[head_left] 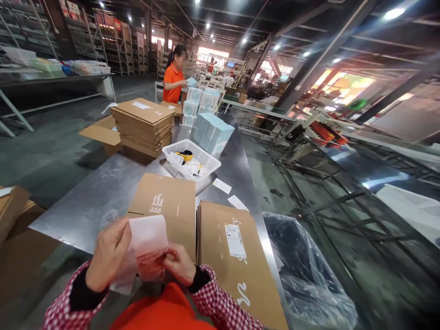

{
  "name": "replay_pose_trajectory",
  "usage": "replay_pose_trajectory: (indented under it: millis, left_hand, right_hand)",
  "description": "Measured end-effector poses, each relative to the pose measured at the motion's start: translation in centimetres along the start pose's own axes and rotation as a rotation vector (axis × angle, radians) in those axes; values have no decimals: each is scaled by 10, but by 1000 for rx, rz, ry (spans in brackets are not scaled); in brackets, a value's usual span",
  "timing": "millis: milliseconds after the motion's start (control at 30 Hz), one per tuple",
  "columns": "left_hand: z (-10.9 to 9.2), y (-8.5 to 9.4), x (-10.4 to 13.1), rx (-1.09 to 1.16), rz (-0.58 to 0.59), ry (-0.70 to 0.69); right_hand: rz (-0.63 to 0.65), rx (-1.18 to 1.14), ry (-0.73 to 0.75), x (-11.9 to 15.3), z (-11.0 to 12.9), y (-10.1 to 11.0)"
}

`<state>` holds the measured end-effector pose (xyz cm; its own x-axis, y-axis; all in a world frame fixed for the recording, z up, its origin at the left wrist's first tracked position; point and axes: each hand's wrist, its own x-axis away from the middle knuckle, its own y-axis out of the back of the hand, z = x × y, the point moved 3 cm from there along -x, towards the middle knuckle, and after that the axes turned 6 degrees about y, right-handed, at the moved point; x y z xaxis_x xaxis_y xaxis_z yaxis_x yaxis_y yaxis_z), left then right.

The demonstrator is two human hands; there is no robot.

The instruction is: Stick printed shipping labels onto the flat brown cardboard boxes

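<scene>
Between my two hands is a strip of label sheets (150, 233), white at the top and pinkish lower down, bent over on itself. My left hand (109, 253) pinches its left side, with the thumb on top. The fingers of my right hand (180, 263) are closed on its lower right edge. Just beyond lies a flat brown carton (178, 197) with white lettering. To the right, a stack of flattened cartons (215, 243) carries a white shipping label (235, 240).
A white plastic basket (209, 167) holds yellow tape and paper slips. Behind it stand light-blue boxes (211, 130) and a tall stack of flattened cartons (144, 123). A co-worker in an orange shirt (173, 85) handles a blue box at the far end. Clear plastic wrap (309, 270) lies right of the metal table (82, 201).
</scene>
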<state>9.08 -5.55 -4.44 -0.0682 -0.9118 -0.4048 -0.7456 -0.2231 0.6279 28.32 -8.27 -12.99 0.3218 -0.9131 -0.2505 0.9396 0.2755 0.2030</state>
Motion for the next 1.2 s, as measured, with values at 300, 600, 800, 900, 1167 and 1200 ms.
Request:
replay_pose_trajectory:
  millis: [300,600,800,900,1167,1200]
  left_hand:
    - [31,-34,44,209,176,59]
    - [51,-51,45,500,315,360]
    - [67,-63,35,560,357,414]
    - [72,-66,28,495,295,456]
    - [109,-84,20,89,331,172]
    - [116,-86,22,42,346,118]
  right_hand:
    - [-7,45,-23,-9,0,-7]
    - [-98,182,10,-25,8,-8]
    - [-190,171,-87,-32,-3,-11]
    - [-228,219,-94,-38,-9,-16]
    - [-407,315,-93,-71,-34,5]
    - [-487,317,-91,-82,-38,20]
